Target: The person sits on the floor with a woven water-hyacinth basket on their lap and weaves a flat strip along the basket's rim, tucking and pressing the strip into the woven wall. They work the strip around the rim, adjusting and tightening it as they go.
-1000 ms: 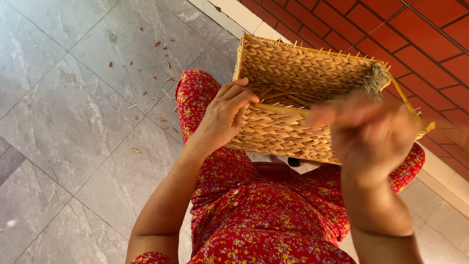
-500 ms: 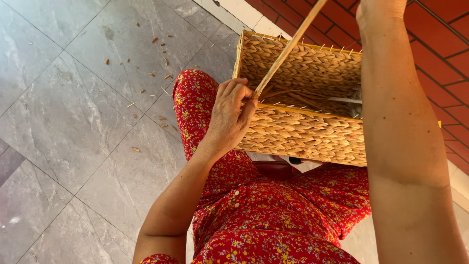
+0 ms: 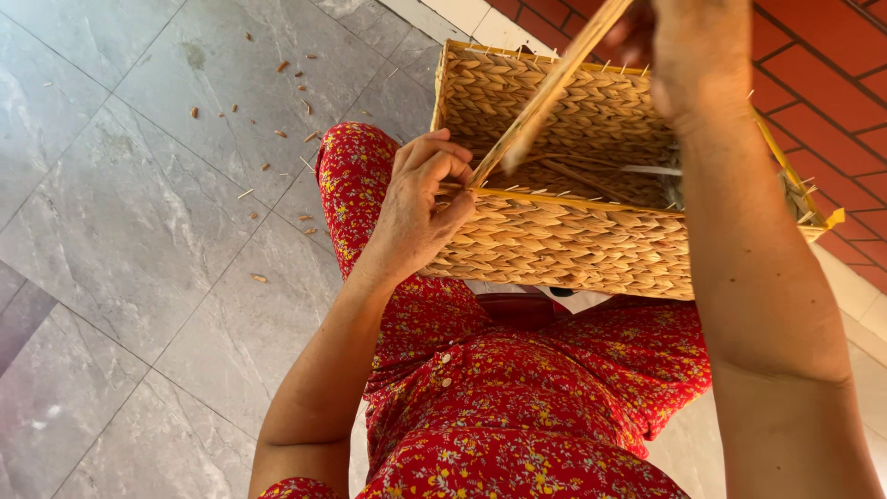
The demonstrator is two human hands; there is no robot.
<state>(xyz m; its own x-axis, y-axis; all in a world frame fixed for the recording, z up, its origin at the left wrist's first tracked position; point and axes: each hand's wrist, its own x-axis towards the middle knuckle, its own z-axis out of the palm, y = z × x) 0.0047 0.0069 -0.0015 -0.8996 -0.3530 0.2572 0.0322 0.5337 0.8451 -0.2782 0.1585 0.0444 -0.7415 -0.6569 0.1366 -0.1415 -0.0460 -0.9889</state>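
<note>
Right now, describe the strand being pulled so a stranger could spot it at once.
Start at the rectangular woven basket on the lap in red floral cloth. From its near rim, pinched by the left hand, a flat tan strand rises slantwise to the right hand. Unlike the woven strands, it runs free and taut.

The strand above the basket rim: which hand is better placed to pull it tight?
The right hand, probably. It is raised above the woven basket and has a grip on the strand, drawn up at a slant. The left hand rests on the near rim, where the strand meets it, steadying it.
</note>
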